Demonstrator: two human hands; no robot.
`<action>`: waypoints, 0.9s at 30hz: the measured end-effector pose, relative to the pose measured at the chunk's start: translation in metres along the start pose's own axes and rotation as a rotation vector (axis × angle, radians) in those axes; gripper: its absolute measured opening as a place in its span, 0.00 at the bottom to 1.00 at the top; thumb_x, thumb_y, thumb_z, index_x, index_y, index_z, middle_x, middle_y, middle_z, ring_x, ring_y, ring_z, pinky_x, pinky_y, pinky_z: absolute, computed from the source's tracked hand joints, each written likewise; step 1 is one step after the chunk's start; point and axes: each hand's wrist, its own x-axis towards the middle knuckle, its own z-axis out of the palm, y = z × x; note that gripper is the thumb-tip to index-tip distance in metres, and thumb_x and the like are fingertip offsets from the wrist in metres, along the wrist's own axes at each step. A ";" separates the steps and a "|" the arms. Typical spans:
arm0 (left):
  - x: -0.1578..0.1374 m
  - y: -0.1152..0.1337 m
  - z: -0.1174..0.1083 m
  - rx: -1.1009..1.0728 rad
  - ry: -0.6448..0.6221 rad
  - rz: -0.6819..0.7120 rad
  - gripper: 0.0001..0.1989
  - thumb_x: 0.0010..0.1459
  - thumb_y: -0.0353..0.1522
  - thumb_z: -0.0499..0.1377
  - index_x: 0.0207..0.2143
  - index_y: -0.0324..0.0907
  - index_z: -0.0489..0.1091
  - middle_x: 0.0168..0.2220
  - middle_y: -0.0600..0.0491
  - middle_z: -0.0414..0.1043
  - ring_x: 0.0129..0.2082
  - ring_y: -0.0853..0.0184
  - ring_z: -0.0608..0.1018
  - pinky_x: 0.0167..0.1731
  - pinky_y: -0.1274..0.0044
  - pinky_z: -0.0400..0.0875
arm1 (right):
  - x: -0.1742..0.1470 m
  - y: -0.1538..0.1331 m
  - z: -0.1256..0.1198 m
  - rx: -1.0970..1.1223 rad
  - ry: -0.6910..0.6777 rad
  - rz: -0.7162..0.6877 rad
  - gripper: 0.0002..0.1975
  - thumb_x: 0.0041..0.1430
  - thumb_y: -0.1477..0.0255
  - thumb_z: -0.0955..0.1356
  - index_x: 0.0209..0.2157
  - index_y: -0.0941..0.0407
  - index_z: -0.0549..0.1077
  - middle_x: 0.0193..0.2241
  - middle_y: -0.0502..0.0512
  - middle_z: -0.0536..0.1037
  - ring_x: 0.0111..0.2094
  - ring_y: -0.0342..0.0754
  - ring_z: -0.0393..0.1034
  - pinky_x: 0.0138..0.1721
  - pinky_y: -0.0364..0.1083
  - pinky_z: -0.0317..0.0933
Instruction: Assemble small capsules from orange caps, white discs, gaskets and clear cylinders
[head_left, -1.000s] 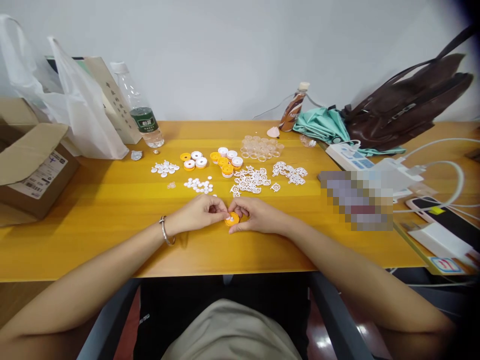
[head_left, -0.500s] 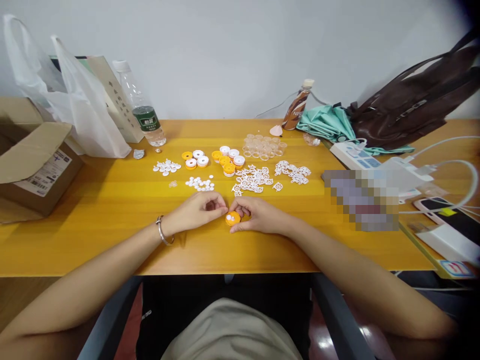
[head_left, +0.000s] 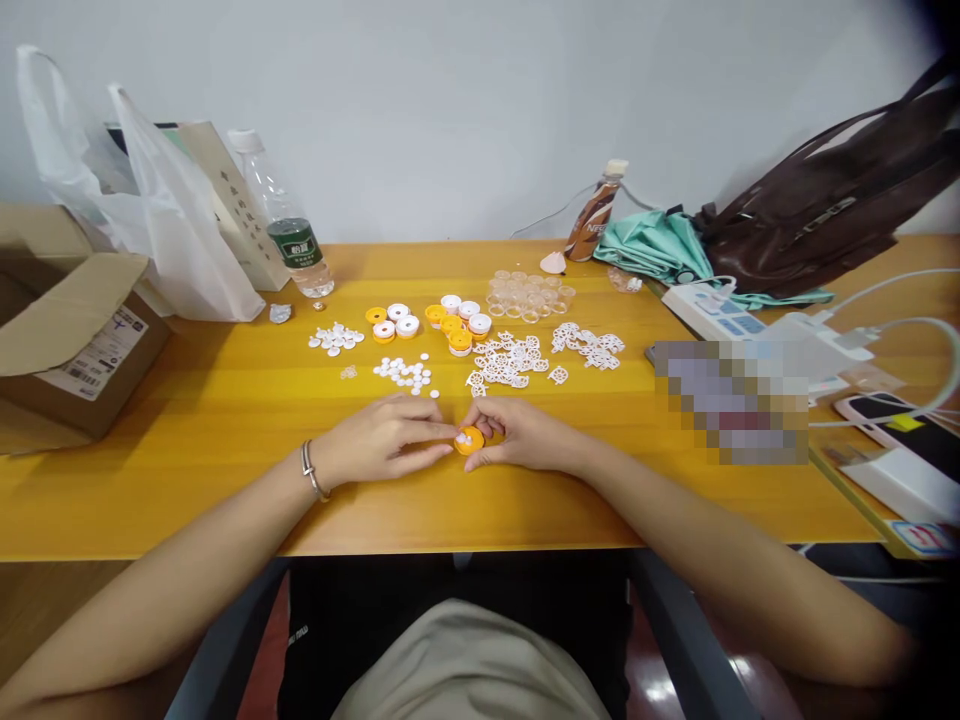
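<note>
My right hand [head_left: 514,432] grips an orange round plastic cap [head_left: 474,447] between thumb and fingers, low over the table or resting on it. Small white pieces [head_left: 463,438] lie inside the cap. My left hand [head_left: 394,437] comes in from the left with its fingers stretched out and the thumb apart. Its index fingertip reaches the cap's left rim, at or touching the white pieces. Just beyond that hand lie several small white discs [head_left: 405,373]. White wheel-like openwork parts [head_left: 510,360] spread out past my right hand.
Farther back stand orange and white caps [head_left: 459,340] and clear plastic rings [head_left: 529,295]. White button-like pieces [head_left: 335,338] lie left. A cardboard box [head_left: 82,350] and water bottle [head_left: 296,245] are at left; a coffee bottle [head_left: 594,212], brown bag [head_left: 817,215] and power strip [head_left: 720,310] at right.
My left hand has straightened its curled fingers and brought the index fingertip onto the cap's rim. My right hand keeps its hold on the cap. The view has shifted slightly.
</note>
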 end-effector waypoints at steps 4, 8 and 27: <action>-0.001 0.000 0.001 0.062 -0.022 0.032 0.15 0.62 0.35 0.49 0.48 0.44 0.69 0.34 0.49 0.70 0.34 0.68 0.72 0.37 0.76 0.65 | 0.000 0.000 0.001 0.004 0.006 -0.012 0.18 0.43 0.61 0.73 0.32 0.56 0.67 0.24 0.45 0.65 0.26 0.40 0.58 0.28 0.41 0.54; -0.001 0.000 0.003 0.109 -0.043 0.045 0.15 0.61 0.35 0.50 0.49 0.45 0.68 0.35 0.50 0.70 0.35 0.68 0.72 0.39 0.75 0.64 | 0.000 0.001 0.002 0.000 0.019 -0.013 0.18 0.43 0.61 0.74 0.32 0.56 0.67 0.25 0.46 0.66 0.27 0.41 0.59 0.29 0.41 0.54; 0.008 -0.028 0.008 0.219 0.197 -0.321 0.10 0.60 0.35 0.53 0.38 0.42 0.71 0.35 0.50 0.69 0.37 0.65 0.70 0.37 0.74 0.61 | 0.001 0.000 0.005 -0.043 0.048 0.014 0.23 0.43 0.61 0.74 0.40 0.56 0.67 0.24 0.44 0.63 0.26 0.40 0.58 0.28 0.41 0.53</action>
